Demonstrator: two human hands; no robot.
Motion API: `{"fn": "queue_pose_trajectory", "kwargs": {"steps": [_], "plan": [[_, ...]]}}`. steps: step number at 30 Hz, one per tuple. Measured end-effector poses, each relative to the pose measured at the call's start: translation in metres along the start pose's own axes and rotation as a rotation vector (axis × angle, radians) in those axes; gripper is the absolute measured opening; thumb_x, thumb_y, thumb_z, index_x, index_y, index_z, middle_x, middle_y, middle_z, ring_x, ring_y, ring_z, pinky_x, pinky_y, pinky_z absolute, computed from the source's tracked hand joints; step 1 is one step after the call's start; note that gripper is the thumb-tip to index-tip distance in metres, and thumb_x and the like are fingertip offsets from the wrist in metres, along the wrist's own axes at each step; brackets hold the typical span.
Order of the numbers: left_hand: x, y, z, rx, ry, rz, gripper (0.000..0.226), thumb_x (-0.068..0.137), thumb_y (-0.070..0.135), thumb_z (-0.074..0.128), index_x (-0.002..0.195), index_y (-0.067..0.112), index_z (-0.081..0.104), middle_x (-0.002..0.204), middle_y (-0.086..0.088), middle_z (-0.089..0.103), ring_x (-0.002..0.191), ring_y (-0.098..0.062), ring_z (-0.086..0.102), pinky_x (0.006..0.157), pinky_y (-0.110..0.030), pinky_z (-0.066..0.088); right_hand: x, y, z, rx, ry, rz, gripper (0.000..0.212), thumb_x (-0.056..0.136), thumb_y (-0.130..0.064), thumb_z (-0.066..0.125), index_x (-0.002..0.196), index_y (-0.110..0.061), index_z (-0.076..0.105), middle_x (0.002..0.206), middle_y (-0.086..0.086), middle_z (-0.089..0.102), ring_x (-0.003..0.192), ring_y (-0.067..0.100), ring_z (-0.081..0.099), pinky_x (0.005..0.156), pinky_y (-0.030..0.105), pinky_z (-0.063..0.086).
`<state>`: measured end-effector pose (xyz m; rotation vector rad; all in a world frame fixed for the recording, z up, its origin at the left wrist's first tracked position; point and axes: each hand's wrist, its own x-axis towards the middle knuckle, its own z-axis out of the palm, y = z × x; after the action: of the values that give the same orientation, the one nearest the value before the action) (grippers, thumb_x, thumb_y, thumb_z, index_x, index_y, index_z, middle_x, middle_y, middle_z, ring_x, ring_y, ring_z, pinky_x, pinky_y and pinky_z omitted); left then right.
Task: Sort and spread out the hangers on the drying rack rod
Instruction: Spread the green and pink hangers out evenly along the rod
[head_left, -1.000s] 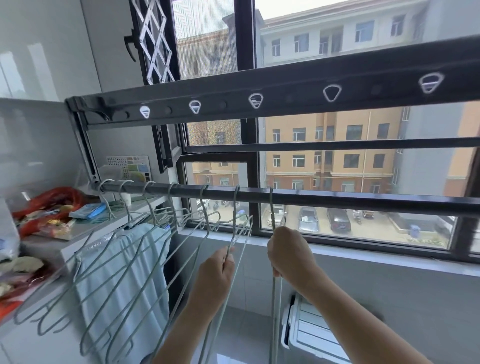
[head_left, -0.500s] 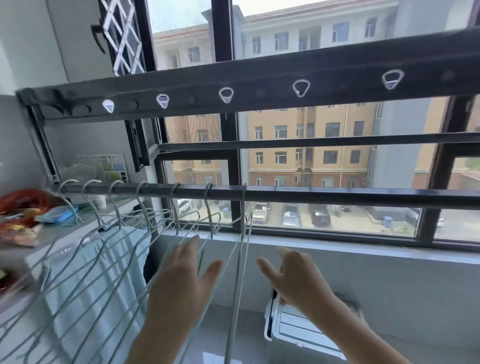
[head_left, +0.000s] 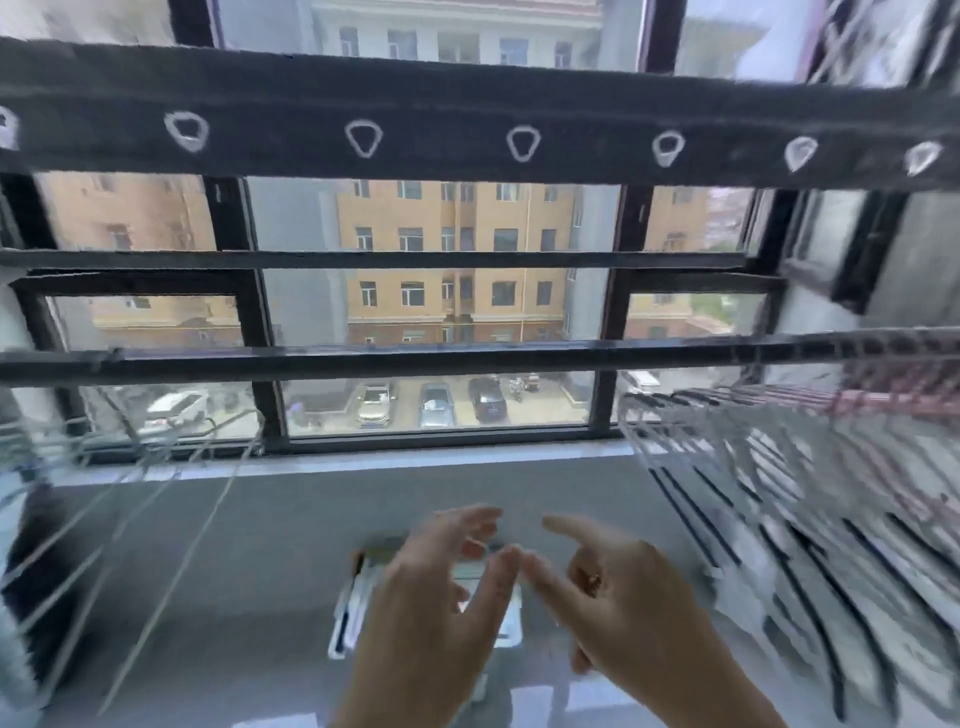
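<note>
The dark drying rack rod runs across the window at mid height. Several pale wire hangers hang spread along its left end, blurred. A dense bunch of hangers, some pale and some dark, hangs packed together at its right end. My left hand and my right hand are low in the middle, below the rod, fingers spread and holding nothing. Their fingertips nearly meet. The stretch of rod above them carries no hangers.
A broad dark upper rack bar with a row of white-rimmed holes crosses the top. The black window frame and sill stand behind the rod. A white bin sits on the floor under my hands.
The view has swung right, so the spread hangers slid to the left edge and a packed bunch appeared on the right. Both hands let go of the hangers and dropped lower, empty.
</note>
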<state>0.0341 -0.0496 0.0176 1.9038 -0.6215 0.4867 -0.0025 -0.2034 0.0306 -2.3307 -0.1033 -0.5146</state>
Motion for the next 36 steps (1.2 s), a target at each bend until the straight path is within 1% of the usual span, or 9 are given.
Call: {"fn": "queue_pose_trajectory", "kwargs": {"steps": [5, 9, 11, 14, 20, 26, 30, 32, 36], "plan": [[0.009, 0.033, 0.132, -0.127, -0.117, -0.093, 0.021, 0.074, 0.046, 0.052, 0.094, 0.043, 0.054, 0.09, 0.02, 0.064, 0.084, 0.006, 0.06, 0.066, -0.013, 0.047, -0.025, 0.07, -0.098, -0.168, 0.162, 0.091, 0.037, 0.08, -0.056, 0.057, 0.102, -0.028, 0.067, 0.059, -0.003, 0.063, 0.049, 0.004, 0.061, 0.058, 0.014, 0.046], [0.028, 0.055, 0.205, -0.069, -0.147, -0.206, 0.034, 0.09, 0.038, 0.048, 0.122, 0.025, 0.048, 0.109, 0.011, 0.059, 0.088, 0.003, 0.056, 0.081, -0.022, 0.045, -0.006, 0.114, -0.138, -0.392, 0.289, 0.099, 0.026, 0.086, -0.031, 0.06, 0.105, -0.015, 0.069, 0.08, 0.001, 0.071, 0.064, 0.013, 0.063, 0.061, 0.018, 0.046], [0.041, 0.061, 0.227, -0.057, -0.136, -0.277, 0.038, 0.093, 0.035, 0.044, 0.127, 0.018, 0.043, 0.114, 0.003, 0.059, 0.094, -0.006, 0.056, 0.083, -0.026, 0.045, 0.013, 0.127, -0.142, -0.418, 0.278, 0.126, 0.027, 0.089, -0.029, 0.056, 0.108, -0.012, 0.066, 0.091, 0.007, 0.071, 0.078, 0.021, 0.065, 0.07, 0.026, 0.049], [0.052, 0.066, 0.244, -0.014, -0.128, -0.332, 0.034, 0.092, 0.038, 0.044, 0.118, 0.016, 0.041, 0.102, 0.002, 0.059, 0.091, -0.015, 0.058, 0.075, -0.03, 0.045, 0.037, 0.139, -0.13, -0.437, 0.163, 0.203, 0.022, 0.092, -0.028, 0.051, 0.106, -0.013, 0.059, 0.087, 0.004, 0.065, 0.075, 0.021, 0.059, 0.065, 0.027, 0.045], [0.063, 0.052, 0.242, 0.233, -0.055, -0.317, 0.017, 0.086, 0.012, 0.046, 0.103, 0.009, 0.047, 0.089, -0.006, 0.056, 0.08, -0.026, 0.059, 0.071, -0.034, 0.047, 0.06, 0.149, -0.117, -0.544, 0.105, 0.262, 0.016, 0.089, -0.018, 0.049, 0.104, -0.011, 0.05, 0.085, 0.006, 0.063, 0.074, 0.025, 0.059, 0.06, 0.03, 0.043], [0.06, 0.03, 0.217, 0.41, -0.003, -0.208, 0.014, 0.093, 0.014, 0.042, 0.092, 0.009, 0.054, 0.085, -0.007, 0.049, 0.071, -0.027, 0.059, 0.068, -0.034, 0.05, 0.065, 0.152, -0.108, -0.534, 0.093, 0.22, 0.018, 0.088, -0.011, 0.044, 0.105, -0.008, 0.049, 0.067, -0.001, 0.049, 0.064, 0.021, 0.057, 0.055, 0.029, 0.043], [0.058, 0.019, 0.195, 0.483, 0.052, -0.172, 0.017, 0.094, 0.013, 0.041, 0.085, 0.01, 0.055, 0.071, 0.003, 0.037, 0.05, -0.008, 0.044, 0.047, -0.012, 0.036, 0.068, 0.145, -0.099, -0.561, 0.096, 0.187, 0.024, 0.088, -0.008, 0.044, 0.113, -0.005, 0.045, 0.07, 0.0, 0.051, 0.067, 0.021, 0.058, 0.055, 0.029, 0.044], [0.056, 0.012, 0.18, 0.506, 0.068, -0.177, 0.016, 0.093, 0.012, 0.043, 0.084, 0.01, 0.057, 0.067, 0.008, 0.031, 0.046, 0.0, 0.032, 0.044, -0.011, 0.037, 0.069, 0.14, -0.093, -0.546, 0.098, 0.176, 0.028, 0.089, -0.006, 0.042, 0.116, -0.003, 0.044, 0.075, 0.004, 0.057, 0.068, 0.022, 0.058, 0.056, 0.029, 0.044], [0.052, -0.004, 0.145, 0.519, 0.097, -0.205, 0.014, 0.09, 0.009, 0.047, 0.083, 0.007, 0.059, 0.066, 0.005, 0.037, 0.046, -0.001, 0.034, 0.041, -0.014, 0.034, 0.072, 0.125, -0.07, -0.537, 0.1, 0.126, 0.041, 0.089, -0.001, 0.041, 0.13, 0.0, 0.038, 0.08, 0.006, 0.064, 0.065, 0.019, 0.055, 0.055, 0.025, 0.039]]}}
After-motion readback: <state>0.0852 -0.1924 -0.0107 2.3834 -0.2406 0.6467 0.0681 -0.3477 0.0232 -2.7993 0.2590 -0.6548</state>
